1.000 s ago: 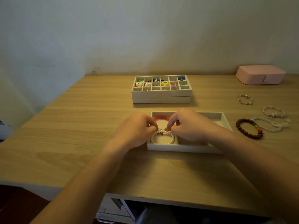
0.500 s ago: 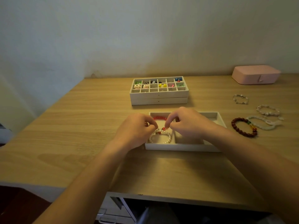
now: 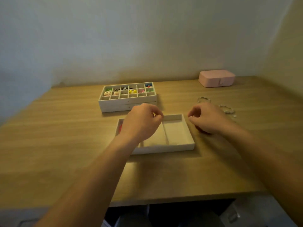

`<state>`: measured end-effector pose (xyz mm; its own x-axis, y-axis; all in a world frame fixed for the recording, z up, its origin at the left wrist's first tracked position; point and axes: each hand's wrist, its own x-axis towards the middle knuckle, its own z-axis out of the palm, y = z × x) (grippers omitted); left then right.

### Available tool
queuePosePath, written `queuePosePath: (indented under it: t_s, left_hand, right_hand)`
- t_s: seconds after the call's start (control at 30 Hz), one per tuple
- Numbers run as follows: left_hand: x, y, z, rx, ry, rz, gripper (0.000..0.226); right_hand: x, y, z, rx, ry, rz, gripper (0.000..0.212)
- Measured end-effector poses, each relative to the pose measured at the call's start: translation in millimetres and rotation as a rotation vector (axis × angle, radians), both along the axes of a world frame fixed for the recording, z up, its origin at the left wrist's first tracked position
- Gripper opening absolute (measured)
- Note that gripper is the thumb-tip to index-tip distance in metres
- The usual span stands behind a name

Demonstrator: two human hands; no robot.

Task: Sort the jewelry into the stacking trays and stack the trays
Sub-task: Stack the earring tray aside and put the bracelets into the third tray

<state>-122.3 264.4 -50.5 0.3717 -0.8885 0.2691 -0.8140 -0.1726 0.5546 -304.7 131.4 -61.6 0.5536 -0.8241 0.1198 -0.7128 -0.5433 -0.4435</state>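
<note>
2 stacked trays [image 3: 127,104], 1 open tray [image 3: 188,130]; left hand [image 3: 142,124] above, right hand [image 3: 209,119] at 3 o'clock; fingers [image 3: 195,110] curled, grip impossible to tell.

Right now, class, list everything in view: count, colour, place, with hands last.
Compartment trays: two, white, stacked at the back; top holds small coloured pieces.
Bracelet tray: one, white, front centre.
Red bracelet: one, tray's left section, mostly hidden.
Clear bead bracelets: at least two, table's right side.
Dark red bracelet: one, right of the tray, mostly hidden.
Box: one, pink, back right.
Table: one, light wood.
Left hand: one, over the bracelet tray, fingers curled.
Right hand: one, right of the tray, grip unclear.
</note>
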Motion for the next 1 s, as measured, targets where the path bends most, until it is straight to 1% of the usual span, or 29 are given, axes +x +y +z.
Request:
queuePosePath:
  t_s: [0.07, 0.13, 0.2, 0.3, 0.37, 0.43, 0.5, 0.53, 0.57, 0.6, 0.67, 0.7, 0.77, 0.9, 1.0]
  left_hand:
    - [-20.9, -13.9, 0.8, 0.002, -0.017, -0.043, 0.022]
    - [-35.0, -25.5, -0.4, 0.009, -0.020, -0.077, 0.022]
    - [-43.7, -33.5, -1.0, 0.009, -0.023, -0.090, 0.022]
    - [-55.6, -47.6, 0.2, -0.003, -0.023, -0.104, 0.022]
    - [-59.1, -53.1, 0.2, 0.003, -0.010, -0.120, 0.022]
    - [-59.4, -57.9, -0.2, -0.003, 0.011, -0.124, 0.022]
    - [-56.2, -61.1, -0.7, -0.002, 0.052, -0.119, 0.024]
    - [-53.5, -64.1, -0.3, 0.009, 0.101, -0.129, 0.027]
    - [-50.2, -65.9, 0.2, 0.029, 0.189, -0.155, 0.031]
    - [-46.9, -66.5, 1.3, 0.057, 0.324, -0.198, 0.037]
    - [-38.4, -64.4, 2.8, 0.101, 0.613, -0.281, 0.044]
    - [-33.8, -61.8, 4.1, 0.109, 0.707, -0.305, 0.043]
    - [-23.1, -55.8, 6.9, 0.108, 0.819, -0.337, 0.035]
    - [3.6, -45.1, 10.4, 0.035, 0.913, -0.283, 0.024]
    - [24.6, -39.6, 11.7, -0.023, 1.020, -0.235, 0.019]
  right_hand:
    - [-18.7, -9.0, -4.3, 0.093, 0.008, -0.034, 0.010]
    - [-28.4, -8.7, -7.1, 0.147, 0.000, -0.030, 0.009]
    - [-29.6, -5.3, -9.7, 0.140, 0.025, -0.005, 0.009]
    - [-31.8, -3.3, -13.2, 0.077, 0.081, -0.007, 0.022]
    - [-31.6, -5.8, -14.7, 0.033, 0.088, -0.011, 0.024]
    - [-31.0, -8.9, -11.6, 0.043, -0.003, -0.022, 0.024]
    - [-30.5, -11.8, -4.5, 0.120, -0.255, -0.048, 0.022]
    - [-30.6, -13.9, 1.8, 0.199, -0.419, -0.059, 0.021]
    - [-29.8, -14.3, 7.5, 0.312, -0.575, -0.057, 0.022]
    - [-28.5, -13.6, 13.2, 0.437, -0.699, -0.038, 0.024]
    - [-21.7, -12.3, 20.7, 0.606, -0.831, 0.021, 0.026]
    - [-16.8, -11.5, 22.6, 0.656, -0.868, 0.053, 0.027]
    - [-3.2, -10.5, 24.5, 0.735, -0.921, 0.109, 0.026]
    - [26.8, -8.5, 26.9, 0.853, -0.983, 0.194, 0.026]
    - [46.4, -6.5, 26.4, 0.861, -0.986, 0.194, 0.022]
